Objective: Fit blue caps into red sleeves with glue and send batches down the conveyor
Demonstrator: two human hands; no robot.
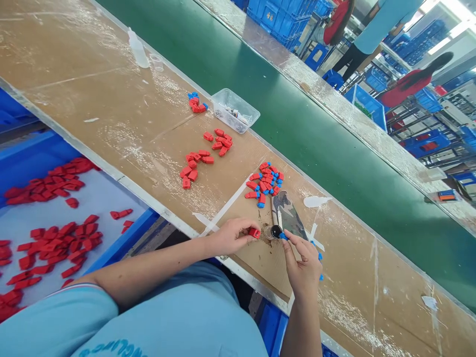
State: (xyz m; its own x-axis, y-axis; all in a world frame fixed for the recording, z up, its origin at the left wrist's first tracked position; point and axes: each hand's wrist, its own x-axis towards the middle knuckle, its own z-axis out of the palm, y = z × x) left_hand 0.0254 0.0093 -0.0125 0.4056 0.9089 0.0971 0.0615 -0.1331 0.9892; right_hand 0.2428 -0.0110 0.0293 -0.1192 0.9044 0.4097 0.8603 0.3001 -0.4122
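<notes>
Red plastic piece [255,232] sits pinched at the fingertips of the left hand [232,236], low against the tabletop [111,99] near its front edge. The clear plastic tub [235,110] further up the tabletop holds small pale and dark bits (too small to make out), and the blue bin [55,218] below the tabletop edge on the left holds many loose red pieces on a pale floor. The red plastic piece lies just beside a small round black part [275,231], between the two hands. It looks small, blocky and bright red, partly covered by the fingers. The right hand [303,263] is closed on a small blue piece [283,236], held at its fingertips close to the round black part. A camouflage-patterned object [288,215] lies flat just beyond the hands. A heap of mixed red and blue pieces [265,182] sits near it, and loose red pieces [206,153] lie scattered further off.
</notes>
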